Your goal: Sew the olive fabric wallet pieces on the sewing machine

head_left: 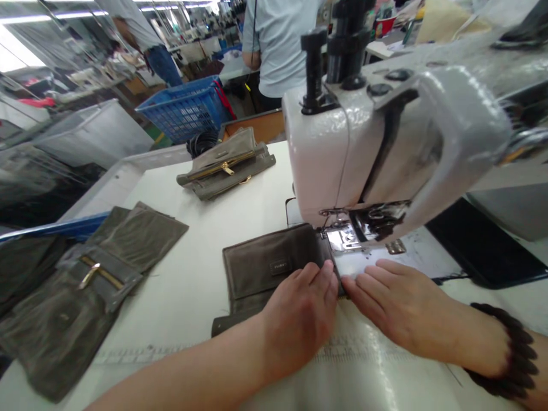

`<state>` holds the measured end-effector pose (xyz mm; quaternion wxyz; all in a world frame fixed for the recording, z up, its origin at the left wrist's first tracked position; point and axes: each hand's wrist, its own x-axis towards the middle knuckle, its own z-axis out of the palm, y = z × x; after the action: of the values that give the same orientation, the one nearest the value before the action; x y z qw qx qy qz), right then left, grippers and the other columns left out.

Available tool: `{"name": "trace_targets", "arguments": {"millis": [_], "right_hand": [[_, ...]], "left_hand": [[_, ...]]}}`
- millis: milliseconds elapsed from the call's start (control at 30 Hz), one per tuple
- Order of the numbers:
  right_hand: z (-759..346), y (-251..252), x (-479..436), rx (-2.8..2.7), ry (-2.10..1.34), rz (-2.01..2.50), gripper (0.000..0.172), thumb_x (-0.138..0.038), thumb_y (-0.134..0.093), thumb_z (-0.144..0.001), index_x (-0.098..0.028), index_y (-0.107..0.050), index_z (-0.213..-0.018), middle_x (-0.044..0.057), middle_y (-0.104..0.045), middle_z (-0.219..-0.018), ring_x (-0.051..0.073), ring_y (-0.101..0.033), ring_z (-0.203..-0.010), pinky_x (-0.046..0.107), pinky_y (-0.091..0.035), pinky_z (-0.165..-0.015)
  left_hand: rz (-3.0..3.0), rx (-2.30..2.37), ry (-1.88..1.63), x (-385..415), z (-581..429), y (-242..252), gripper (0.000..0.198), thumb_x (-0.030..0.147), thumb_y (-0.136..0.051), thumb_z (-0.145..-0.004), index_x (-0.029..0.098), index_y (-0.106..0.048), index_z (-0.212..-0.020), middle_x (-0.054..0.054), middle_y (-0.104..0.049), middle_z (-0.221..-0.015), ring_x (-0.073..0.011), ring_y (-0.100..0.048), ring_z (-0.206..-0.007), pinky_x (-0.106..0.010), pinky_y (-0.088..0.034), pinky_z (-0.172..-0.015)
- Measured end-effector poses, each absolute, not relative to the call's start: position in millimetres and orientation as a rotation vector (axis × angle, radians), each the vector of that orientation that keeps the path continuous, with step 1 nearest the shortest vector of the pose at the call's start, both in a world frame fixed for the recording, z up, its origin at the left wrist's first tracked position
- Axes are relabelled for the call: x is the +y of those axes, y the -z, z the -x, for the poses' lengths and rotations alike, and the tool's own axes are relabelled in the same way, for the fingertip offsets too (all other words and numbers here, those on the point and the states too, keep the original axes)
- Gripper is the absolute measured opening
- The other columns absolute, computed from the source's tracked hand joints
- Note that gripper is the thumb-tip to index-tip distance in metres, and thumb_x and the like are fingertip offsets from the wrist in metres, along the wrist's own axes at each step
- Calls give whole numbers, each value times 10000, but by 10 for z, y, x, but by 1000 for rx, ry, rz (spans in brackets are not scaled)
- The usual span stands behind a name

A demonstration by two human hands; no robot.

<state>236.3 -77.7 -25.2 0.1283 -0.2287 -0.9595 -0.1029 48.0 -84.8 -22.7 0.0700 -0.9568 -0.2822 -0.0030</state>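
Observation:
A dark olive fabric wallet with a small stitched label lies flat on the sewing table, its right edge by the needle area of a white sewing machine. My left hand rests on the wallet's lower right part, fingers closed and pressing near the edge; the thumb is partly hidden. Palm down, my right hand lies beside that same edge, its fingers stretched out on the machine bed and the tips touching or almost touching the wallet. The metal presser foot is just above the fingers.
A wallet piece with a gold zipper lies behind on the table. More olive pieces are stacked at left. A ruler strip runs along the front. A black phone-like slab is at right. A blue crate and people stand beyond.

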Motion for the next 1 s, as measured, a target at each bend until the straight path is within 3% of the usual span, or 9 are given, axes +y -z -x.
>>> {"name": "trace_targets", "arguments": {"millis": [233,633,900,1000], "right_hand": [[-2334,291,-654,-2743,279,770,281,-39,-280,-812,-122,-545,-771,46,-490,-623,168,-399,-529,313,-254,-531],[-2295,309,-554,-2626,160,1044,247,-85,-312,-850,-167,-494,-704,18,-518,-579,154,-476,-500,269,-234,-465],[-2363,392,-517,-2387,431,983,269,-213,-267,-924,-138,-526,-922,60,-605,-635,181,-544,-503,286,-357,-474],[-2396,582,-506,-2309,325,1058,261,-274,-297,-916,-198,-542,-868,29,-603,-590,173,-551,-457,267,-376,-416]], "left_hand": [[2832,-851,90,-668,-457,294,305,89,-358,-840,30,-526,-1087,-134,-590,-1139,-190,-571,-953,-296,-447,-812],[2896,-934,262,-440,-455,327,155,122,-456,-829,93,-585,-910,-70,-625,-883,-177,-574,-818,-290,-476,-773],[3138,-1254,202,-375,-399,201,217,118,-452,-794,118,-585,-966,-71,-613,-975,-192,-554,-937,-308,-476,-848],[3203,-1283,246,-341,-366,160,269,114,-449,-771,129,-578,-1007,-64,-628,-999,-175,-571,-941,-272,-469,-862]]}}
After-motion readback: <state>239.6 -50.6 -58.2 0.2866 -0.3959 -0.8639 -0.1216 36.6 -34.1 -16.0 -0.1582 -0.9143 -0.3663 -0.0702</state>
